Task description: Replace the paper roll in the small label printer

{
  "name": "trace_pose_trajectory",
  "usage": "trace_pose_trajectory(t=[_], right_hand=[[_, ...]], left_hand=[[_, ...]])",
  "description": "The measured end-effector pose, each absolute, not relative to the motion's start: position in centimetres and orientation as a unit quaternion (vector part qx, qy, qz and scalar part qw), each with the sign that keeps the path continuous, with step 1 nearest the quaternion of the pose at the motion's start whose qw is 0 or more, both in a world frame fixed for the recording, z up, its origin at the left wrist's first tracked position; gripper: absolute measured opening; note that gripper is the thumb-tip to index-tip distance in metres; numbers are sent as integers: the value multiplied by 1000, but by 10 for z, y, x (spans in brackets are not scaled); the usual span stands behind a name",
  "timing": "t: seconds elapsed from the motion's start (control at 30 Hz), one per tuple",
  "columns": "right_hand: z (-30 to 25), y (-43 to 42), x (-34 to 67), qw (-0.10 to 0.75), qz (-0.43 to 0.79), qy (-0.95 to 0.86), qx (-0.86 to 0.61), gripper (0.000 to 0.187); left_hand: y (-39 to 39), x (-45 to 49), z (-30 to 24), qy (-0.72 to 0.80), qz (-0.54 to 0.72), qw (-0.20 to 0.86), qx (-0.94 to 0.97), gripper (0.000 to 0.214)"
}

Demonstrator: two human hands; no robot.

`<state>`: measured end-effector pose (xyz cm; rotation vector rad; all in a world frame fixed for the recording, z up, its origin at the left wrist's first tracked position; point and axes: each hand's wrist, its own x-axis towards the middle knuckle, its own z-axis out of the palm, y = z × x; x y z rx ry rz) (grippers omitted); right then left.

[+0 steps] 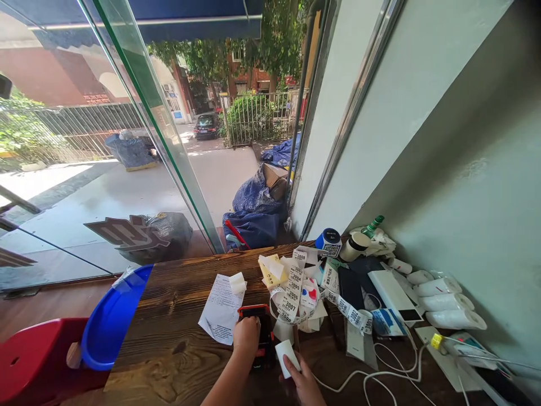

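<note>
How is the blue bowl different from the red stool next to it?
The glossy blue plastic bowl is tipped on its side, showing its hollow inside; the red plastic stool sits flat. The bowl leans against the wooden counter; the stool stands lower, beside it. Both are shiny plastic at the person's left.

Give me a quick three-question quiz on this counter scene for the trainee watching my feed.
1. True or false: the left hand rests on the black device with a red-orange top edge.
2. What does the right hand hold? A) a green bottle B) a small white rounded block C) a blue bowl
3. Which lies closer to the glass: the printed white paper sheet or the loose heap of numbered white barcode tag strips?

Key: 1 true. 2 B. 3 neither clearly; both lie mid-counter on the dark wooden countertop, the sheet left of the heap.
</note>
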<state>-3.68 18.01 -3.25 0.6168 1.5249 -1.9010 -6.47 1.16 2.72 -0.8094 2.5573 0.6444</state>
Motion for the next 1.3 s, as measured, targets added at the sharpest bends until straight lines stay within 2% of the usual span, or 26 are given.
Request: trace_pose_trajectory(t=[0.2,0.3,0.43,0.67,0.9,1.07,1.2,1.3], right_hand=[[-25,173,-46,300,-720,586,220,75],[-20,170,-50,307,-718,595,191,76],[-16,164,-54,297,-721,608,151,69],[-15,153,-65,271,-707,647,88,61],[-22,157,-75,279,-677,680,50,48],[-27,157,-72,286,-657,696,47,48],[-28,156,-66,267,-639,721,21,42],[-23,154,-68,239,-612,753,-38,34]], left_hand=[[4,-29,26,904,280,160,-280,34],[1,-19,20,900,320,114,-274,28],[1,-17,12,889,331,75,-307,8],[3,-15,4,884,348,57,-306,41],[-1,-9,15,910,336,35,-240,39],[-5,-7,12,911,353,10,-213,21],[-4,-14,3,892,359,0,-275,37],[-2,-20,1,876,348,-1,-333,30]])
